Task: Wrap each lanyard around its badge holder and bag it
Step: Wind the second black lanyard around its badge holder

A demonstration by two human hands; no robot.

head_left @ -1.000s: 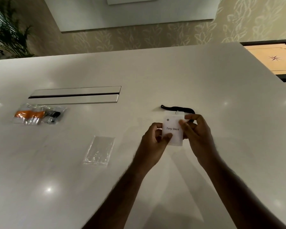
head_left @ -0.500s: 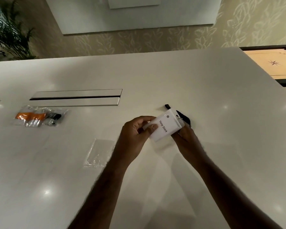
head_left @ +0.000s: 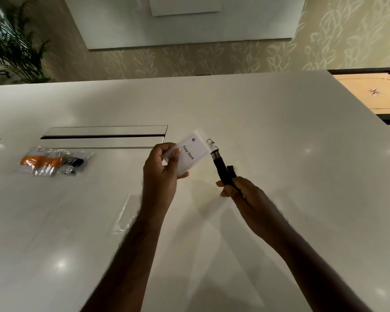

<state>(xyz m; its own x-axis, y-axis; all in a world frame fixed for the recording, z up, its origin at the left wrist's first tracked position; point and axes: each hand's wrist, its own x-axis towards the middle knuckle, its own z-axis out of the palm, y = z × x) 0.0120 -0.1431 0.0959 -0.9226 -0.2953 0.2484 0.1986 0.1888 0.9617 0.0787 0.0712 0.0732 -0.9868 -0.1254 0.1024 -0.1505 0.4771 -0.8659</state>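
My left hand [head_left: 160,172] pinches the badge holder [head_left: 190,155] by its lower end, thumb across the face, card tilted above the white table [head_left: 279,136]. My right hand [head_left: 245,194] is closed round the black lanyard [head_left: 222,171], doubled so two strap ends stand up out of the fist. The metal clip [head_left: 212,146] bridges strap and holder at the holder's upper corner. Nothing wound on yet.

Risks, as I judge them:
- The strap is slack between clip and fist — if I start the first turn loose, the coils will likely slide off the smooth holder's short edge.
- My left thumb sits where the strap must pass; regripping mid-wrap could let the card swivel on the clip and undo the turn.
- The doubled strap may twist and bulk up, making a tight fit for the bag.
- The empty clear bag [head_left: 126,212] lies flat beside my left forearm, partly hidden by it — an elbow sweep could push it away.

A finished bag [head_left: 52,163] with an orange lanyard lies far left, near the metal slot [head_left: 104,137] in the table.

Writing: the card reads "Tony Stark", with a small round mark above it, too small to make out. No other legible text.
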